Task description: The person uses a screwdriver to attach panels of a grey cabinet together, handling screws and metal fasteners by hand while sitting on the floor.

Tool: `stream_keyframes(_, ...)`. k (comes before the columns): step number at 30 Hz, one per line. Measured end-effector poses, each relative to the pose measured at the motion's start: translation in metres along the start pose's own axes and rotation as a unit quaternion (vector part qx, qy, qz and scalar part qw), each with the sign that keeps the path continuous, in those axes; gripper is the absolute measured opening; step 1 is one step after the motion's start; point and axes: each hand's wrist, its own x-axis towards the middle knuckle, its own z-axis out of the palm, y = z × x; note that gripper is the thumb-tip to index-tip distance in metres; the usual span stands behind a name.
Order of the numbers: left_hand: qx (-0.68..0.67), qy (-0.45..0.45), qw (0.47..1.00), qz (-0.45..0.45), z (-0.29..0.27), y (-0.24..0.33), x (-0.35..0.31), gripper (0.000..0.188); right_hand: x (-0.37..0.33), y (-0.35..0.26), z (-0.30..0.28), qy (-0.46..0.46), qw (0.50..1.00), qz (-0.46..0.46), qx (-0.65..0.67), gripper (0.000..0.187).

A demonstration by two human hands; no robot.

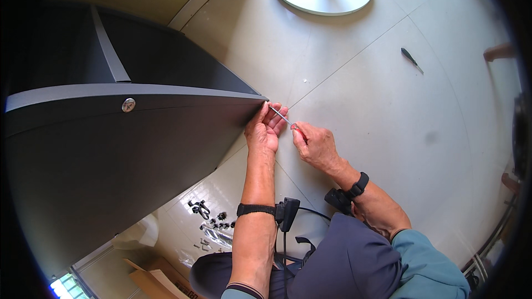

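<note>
A large dark grey cabinet [138,144] with a light grey edge strip fills the left side. My left hand [265,130] is at its right-hand corner, palm turned up, thumb against the edge and the other fingers apart. Whether a small part sits at its fingertips is hidden. My right hand [317,145] grips a screwdriver [281,116] by its red handle. The thin metal shaft slants up and left across my left fingers, its tip at the cabinet corner. A round silver fitting [128,105] is set in the cabinet's side near the edge strip.
A black-handled screwdriver [410,58] lies on the tiled floor [377,105] to the right. A round white pedestal base [324,0] stands at the far side. Black fittings [219,221] and a clear plastic bag [219,236] lie near my left forearm. An open cardboard box [158,282] is at lower left.
</note>
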Motion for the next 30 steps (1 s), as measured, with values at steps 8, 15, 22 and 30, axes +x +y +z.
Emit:
stream_keyframes(8,0.007,-0.015,1.0,-0.006,-0.004,0.001,0.001,0.018,0.001,-0.005,0.004,-0.013,0.993,0.081,0.082,0.017)
stream_keyframes(15,0.007,-0.026,1.0,0.005,-0.007,-0.001,0.001,0.02,0.007,-0.004,-0.003,-0.044,0.983,0.115,0.134,0.021)
stream_keyframes(22,0.006,-0.019,1.0,0.008,-0.007,-0.002,0.001,0.019,0.007,-0.004,-0.004,-0.037,0.984,0.113,0.134,0.021)
stream_keyframes(30,0.008,-0.015,1.0,0.007,-0.005,-0.001,-0.001,0.019,0.006,-0.003,-0.002,-0.029,0.983,0.118,0.141,0.02)
